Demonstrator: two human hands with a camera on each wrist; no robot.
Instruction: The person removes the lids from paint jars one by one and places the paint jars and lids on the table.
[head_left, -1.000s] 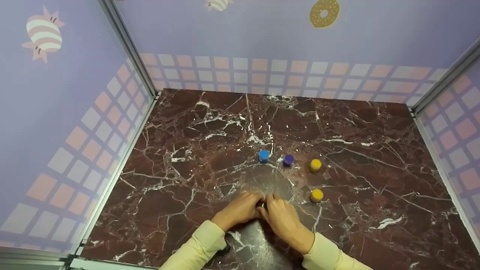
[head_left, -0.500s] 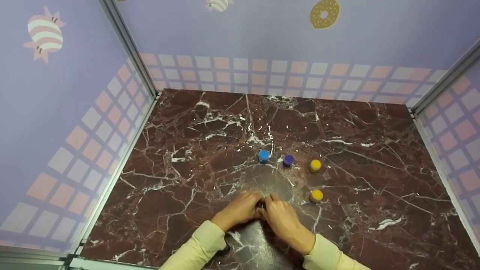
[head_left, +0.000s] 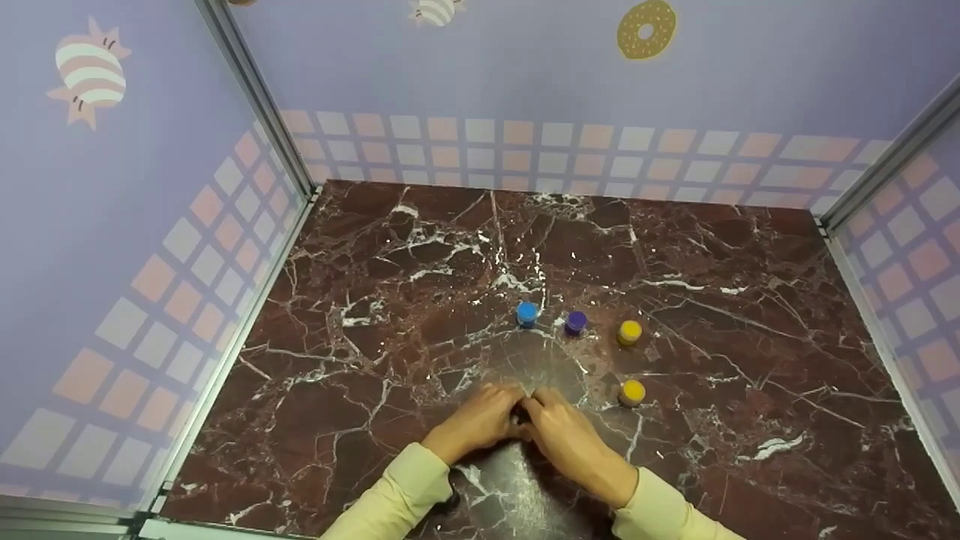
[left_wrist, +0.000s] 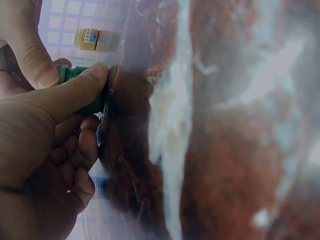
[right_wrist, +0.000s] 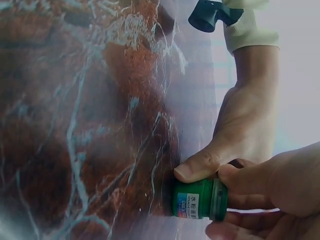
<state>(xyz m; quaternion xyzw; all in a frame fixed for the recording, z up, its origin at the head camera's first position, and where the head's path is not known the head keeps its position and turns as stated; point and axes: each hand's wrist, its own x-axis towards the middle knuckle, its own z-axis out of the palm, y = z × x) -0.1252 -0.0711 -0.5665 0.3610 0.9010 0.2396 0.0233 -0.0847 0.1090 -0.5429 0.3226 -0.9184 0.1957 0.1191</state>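
Both hands meet over a small green paint jar (right_wrist: 191,199), low on the tabletop near its front. My left hand (head_left: 476,420) grips the jar's green body, its thumb pressed along the side. At the clear lid (right_wrist: 218,201), the fingers and thumb of my right hand (head_left: 566,435) pinch the rim. A printed label (right_wrist: 188,205) shows on the jar in the right wrist view. From the head view the hands hide most of the jar. In the left wrist view, green (left_wrist: 91,106) shows beside the left thumb, with its bottom close to the table.
Beyond the hands stand a blue jar (head_left: 526,315), a purple jar (head_left: 576,323) and a yellow jar (head_left: 629,333). Another yellow jar (head_left: 632,392) sits right of the right hand. Patterned walls (head_left: 480,67) border the marble-look table (head_left: 360,300).
The right hand's fingers and thumb have shifted at the lid, and its wrist has swung slightly right. The left hand stays in place, and the standing jars have not moved.
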